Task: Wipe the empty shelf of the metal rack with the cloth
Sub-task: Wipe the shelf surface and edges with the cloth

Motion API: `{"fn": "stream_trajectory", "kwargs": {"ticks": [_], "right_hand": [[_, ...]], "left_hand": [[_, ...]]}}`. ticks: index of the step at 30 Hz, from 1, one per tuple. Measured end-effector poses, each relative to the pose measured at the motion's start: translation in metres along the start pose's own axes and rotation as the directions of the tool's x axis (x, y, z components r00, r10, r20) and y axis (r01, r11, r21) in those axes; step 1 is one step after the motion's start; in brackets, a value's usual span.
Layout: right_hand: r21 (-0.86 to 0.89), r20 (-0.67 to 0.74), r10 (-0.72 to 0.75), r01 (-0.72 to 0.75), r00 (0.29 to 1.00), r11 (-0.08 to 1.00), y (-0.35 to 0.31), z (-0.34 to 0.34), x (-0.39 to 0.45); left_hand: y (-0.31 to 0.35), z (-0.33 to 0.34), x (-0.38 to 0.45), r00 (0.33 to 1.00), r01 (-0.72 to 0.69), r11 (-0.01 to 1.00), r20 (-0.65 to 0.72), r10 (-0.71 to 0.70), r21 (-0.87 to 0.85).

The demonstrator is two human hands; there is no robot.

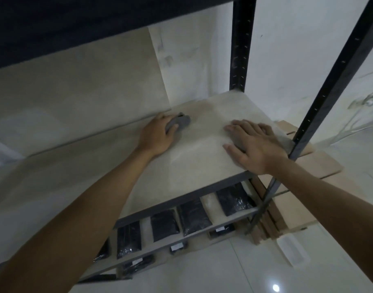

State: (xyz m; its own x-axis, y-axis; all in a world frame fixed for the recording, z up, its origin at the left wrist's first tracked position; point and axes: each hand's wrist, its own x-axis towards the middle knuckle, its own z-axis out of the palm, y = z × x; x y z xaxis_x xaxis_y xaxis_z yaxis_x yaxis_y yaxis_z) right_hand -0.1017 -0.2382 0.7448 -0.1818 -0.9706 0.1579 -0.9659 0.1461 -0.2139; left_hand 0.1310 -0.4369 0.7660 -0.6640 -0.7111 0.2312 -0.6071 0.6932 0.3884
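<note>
The empty shelf (198, 157) is a pale board in a dark metal rack. A small grey cloth (180, 122) lies bunched at the back of the board, near the wall. My left hand (158, 136) presses down on the cloth and grips it, with the cloth's far end sticking out past the fingers. Near the shelf's right front corner, my right hand (253, 144) rests flat on the board, fingers spread, holding nothing.
A black slotted upright (321, 98) rises just right of my right hand; another upright (241, 43) stands at the back. An upper shelf (75, 22) hangs overhead. Lower shelves hold several black packets (194, 216). Cardboard boards (304, 199) lean beside the rack on the glossy floor.
</note>
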Motion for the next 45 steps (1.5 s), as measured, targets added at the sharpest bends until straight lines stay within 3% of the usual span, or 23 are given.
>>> {"fn": "stream_trajectory", "kwargs": {"ticks": [3, 8, 11, 15, 19, 27, 32, 36, 41, 45], "right_hand": [[-0.013, -0.023, -0.012, 0.012, 1.000, 1.000, -0.001, 0.001, 0.001], [-0.010, -0.024, -0.019, 0.019, 1.000, 1.000, -0.002, -0.002, 0.002], [-0.009, -0.022, -0.029, 0.028, 0.999, 1.000, -0.001, -0.001, 0.002], [0.020, -0.017, -0.029, 0.029, 0.999, 0.999, 0.001, 0.000, 0.002], [0.040, 0.010, -0.061, 0.060, 0.998, 0.997, 0.010, -0.007, 0.003], [-0.008, -0.006, 0.014, -0.014, 1.000, 1.000, 0.020, -0.006, 0.009], [-0.021, 0.001, -0.002, 0.002, 1.000, 1.000, 0.022, -0.001, 0.007], [-0.029, -0.006, -0.008, 0.008, 1.000, 1.000, 0.021, -0.002, 0.009], [-0.027, -0.023, 0.014, -0.014, 1.000, 1.000, 0.021, -0.003, 0.007], [-0.026, -0.039, -0.001, 0.000, 0.999, 1.000, 0.020, 0.001, 0.007]], "left_hand": [[0.013, -0.002, -0.025, 0.998, -0.034, 0.998, 0.049, 0.037, -0.051], [0.037, -0.015, -0.056, 0.947, -0.230, 0.955, 0.184, 0.263, -0.186], [0.022, -0.021, -0.013, 0.985, -0.141, 0.987, 0.087, 0.148, -0.082], [0.018, 0.000, -0.010, 0.993, -0.065, 0.998, 0.097, 0.067, -0.025], [0.027, -0.001, -0.032, 0.992, -0.085, 0.990, 0.087, 0.094, -0.110], [0.047, -0.006, -0.071, 0.960, -0.205, 0.960, 0.152, 0.235, -0.190], [0.042, 0.001, -0.050, 0.993, -0.097, 0.988, 0.048, 0.103, -0.121], [0.060, 0.005, -0.076, 0.989, -0.126, 0.986, 0.057, 0.133, -0.113], [0.085, 0.000, -0.118, 0.934, -0.247, 0.955, 0.222, 0.279, -0.161], [0.061, -0.013, -0.059, 0.991, -0.133, 0.976, -0.035, 0.129, -0.171]]}}
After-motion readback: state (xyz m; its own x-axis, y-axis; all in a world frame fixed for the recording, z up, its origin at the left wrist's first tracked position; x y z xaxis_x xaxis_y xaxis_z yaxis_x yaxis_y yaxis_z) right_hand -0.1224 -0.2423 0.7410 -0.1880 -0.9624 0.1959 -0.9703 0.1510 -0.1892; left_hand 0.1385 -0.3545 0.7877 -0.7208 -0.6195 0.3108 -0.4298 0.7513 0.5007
